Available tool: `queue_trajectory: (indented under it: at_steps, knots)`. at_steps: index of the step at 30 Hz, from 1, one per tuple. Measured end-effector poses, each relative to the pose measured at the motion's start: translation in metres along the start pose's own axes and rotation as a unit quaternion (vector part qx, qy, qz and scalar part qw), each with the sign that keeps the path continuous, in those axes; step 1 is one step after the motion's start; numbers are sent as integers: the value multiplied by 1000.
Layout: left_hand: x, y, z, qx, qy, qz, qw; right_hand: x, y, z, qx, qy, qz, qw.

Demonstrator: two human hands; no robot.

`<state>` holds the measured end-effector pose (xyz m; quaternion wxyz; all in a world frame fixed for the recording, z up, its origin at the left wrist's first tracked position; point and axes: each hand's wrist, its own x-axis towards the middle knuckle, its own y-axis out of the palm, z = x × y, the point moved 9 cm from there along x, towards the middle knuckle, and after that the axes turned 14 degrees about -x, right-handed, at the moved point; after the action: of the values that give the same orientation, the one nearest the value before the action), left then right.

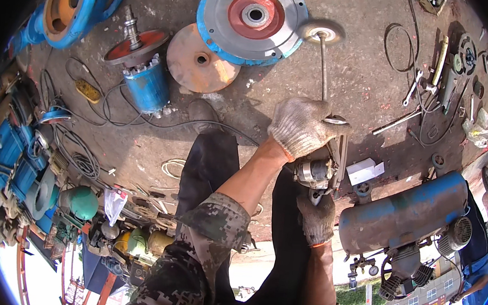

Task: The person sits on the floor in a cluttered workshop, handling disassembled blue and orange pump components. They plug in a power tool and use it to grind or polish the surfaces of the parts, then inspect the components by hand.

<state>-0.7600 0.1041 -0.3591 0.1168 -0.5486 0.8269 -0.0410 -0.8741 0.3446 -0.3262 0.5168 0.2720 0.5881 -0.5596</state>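
Observation:
My left hand [301, 125], in a pale knitted glove, is wrapped round the front of a long-shafted power grinder [314, 171]. Its thin steel shaft [324, 66] runs away from me to a round wheel [321, 31], whose rim is blurred as if spinning. The wheel is at the right edge of a large round flange cover [219, 6] with a blue rim, grey face and red centre; I cannot tell whether they touch. Gloved too, my right hand [316, 218] closes on the grinder's rear end, its fingers partly hidden.
A rusty disc [190, 66] and a blue motor part [146, 87] with an upright shaft stand left of the flange cover. Cables [194, 124] cross the floor. Wrenches [413, 89] lie at right, beyond a blue-brown air compressor [401, 215]. Someone in blue [477, 277] is at far right.

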Motion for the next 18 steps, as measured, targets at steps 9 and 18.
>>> queue_trajectory:
  at_steps: [9,18]
  knots:
    - [-24,-3,-10,12,-40,-43,998,-3,-14,-22,-70,-70,-1,995]
    - [-61,4,-16,117,40,-32,992,-16,-15,-35,-116,-29,33,992]
